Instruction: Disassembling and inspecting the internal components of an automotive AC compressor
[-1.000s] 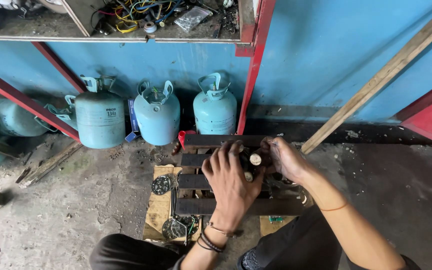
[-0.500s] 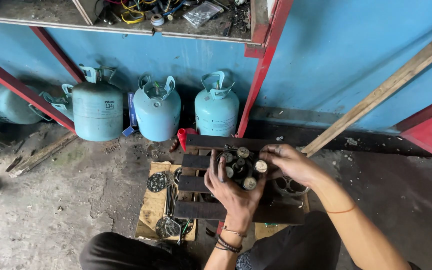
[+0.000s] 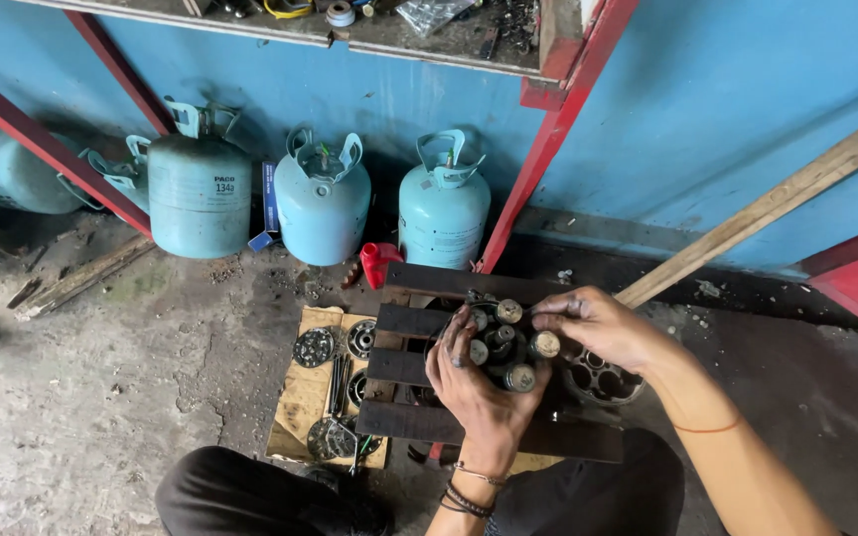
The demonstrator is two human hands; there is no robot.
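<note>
Shifted slightly: left hand (image 3: 479,382) now cupping piston cluster (image 3: 504,342) from below, fingers clamped; right hand (image 3: 593,326) pinching top piston (image 3: 509,311) over pallet (image 3: 469,282) middle.

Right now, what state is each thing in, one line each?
Left hand: gripping the piston cluster from below.
Right hand: fingertips on the cluster's top.
Piston cluster: held above the dark slatted stand.
Three gas cylinders: upright by the blue wall.
Round metal plates: flat on cardboard.

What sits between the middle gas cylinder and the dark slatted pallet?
In the head view, a small red container stands on the floor between the middle gas cylinder and the dark slatted pallet.
</note>
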